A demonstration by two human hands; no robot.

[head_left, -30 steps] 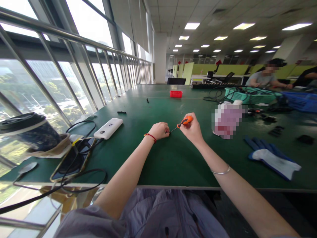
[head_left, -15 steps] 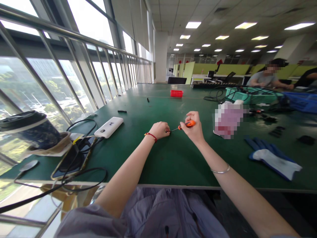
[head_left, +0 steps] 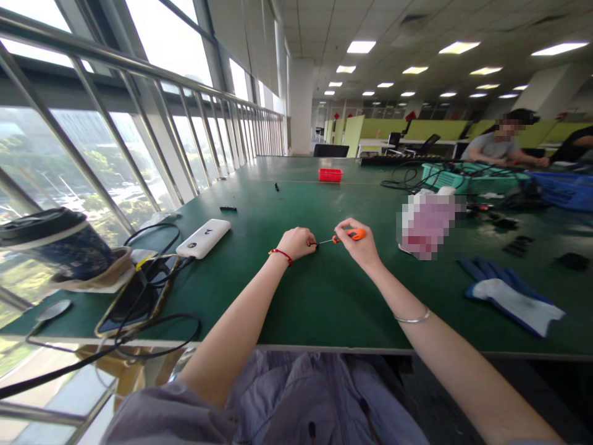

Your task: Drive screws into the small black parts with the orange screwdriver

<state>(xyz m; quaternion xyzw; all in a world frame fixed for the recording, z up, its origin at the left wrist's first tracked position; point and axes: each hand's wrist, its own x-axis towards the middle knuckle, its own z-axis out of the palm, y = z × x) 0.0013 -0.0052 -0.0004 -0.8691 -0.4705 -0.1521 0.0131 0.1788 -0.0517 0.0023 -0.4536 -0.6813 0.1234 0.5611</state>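
Note:
Over the middle of the green table, my right hand is closed round the orange handle of a screwdriver. Its thin metal shaft points left, with the tip at the fingertips of my left hand. That left hand rests on the table, fingers curled and pinched on a small dark piece, mostly hidden by the fingers, so I cannot tell its kind.
To the left are a white power bank, a phone with cables, and a lidded cup. A red basket stands farther back. At right lie a blue-white glove and a green basket; a person sits beyond.
The fingers of my right hand have lowered and closed nearer the front of the screwdriver handle. My left hand stays almost in place, the screwdriver tip still at its fingertips.

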